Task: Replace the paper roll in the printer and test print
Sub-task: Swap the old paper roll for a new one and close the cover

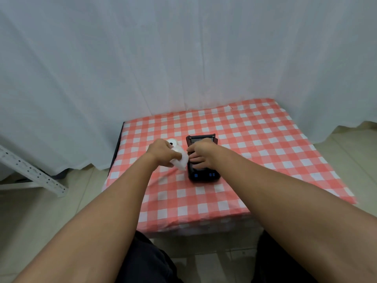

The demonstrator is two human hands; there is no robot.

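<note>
A small black printer with blue buttons on its front sits on the red-and-white checked tablecloth. Its lid stands open at the back. My right hand lies over the printer's open middle and hides the paper bay. My left hand grips a white paper roll just left of the printer, blurred by motion. A second white roll with a dark core lies on the cloth behind my left hand.
A white curtain hangs close behind the small table. A white perforated metal bar lies on the tiled floor at the left. My dark-trousered knees are below the table's front edge.
</note>
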